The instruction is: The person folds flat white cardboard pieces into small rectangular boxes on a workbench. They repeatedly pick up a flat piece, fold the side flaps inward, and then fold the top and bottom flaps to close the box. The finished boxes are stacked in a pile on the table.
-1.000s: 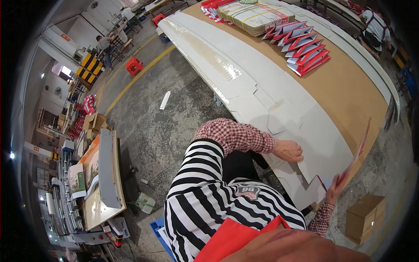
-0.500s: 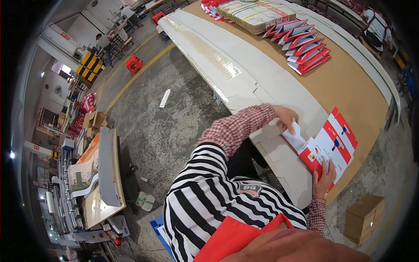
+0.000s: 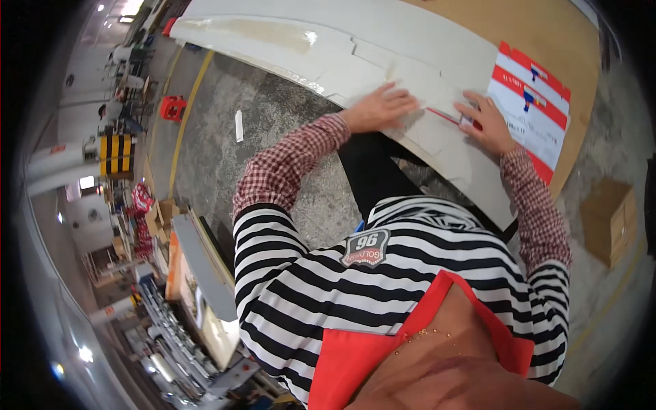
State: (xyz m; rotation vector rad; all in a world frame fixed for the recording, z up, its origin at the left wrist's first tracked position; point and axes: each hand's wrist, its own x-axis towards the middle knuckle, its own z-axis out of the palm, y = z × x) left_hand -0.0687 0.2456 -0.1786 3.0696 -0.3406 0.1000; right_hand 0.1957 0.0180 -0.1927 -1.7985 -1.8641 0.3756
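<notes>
My left hand (image 3: pixel 383 107) hovers over or rests on the white table surface, its fingers spread and nothing in them; slight blur hides whether it touches. To its right, my right hand (image 3: pixel 488 128) curves its fingers and thumb around the end of a narrow red-and-white card piece (image 3: pixel 443 115). That piece lies edge-on, pointing toward my left hand, and part of it is under my fingers. Just beyond my right hand, flat printed red-and-white card sheets (image 3: pixel 540 123) with a blue tool picture lie on the brown board (image 3: pixel 471 17).
The white-covered table (image 3: pixel 273 37) runs off to the far left. A brown cardboard box (image 3: pixel 608 222) stands on the floor at right. A red stool (image 3: pixel 173 108) and a white strip (image 3: pixel 239 126) are on the floor at left, with machinery (image 3: pixel 181 355) at lower left.
My left hand has let go of the white flap and moved left, opening. My right hand has moved off the printed sheet onto the narrow card piece. The view has turned, and the folded stack is out of sight.
</notes>
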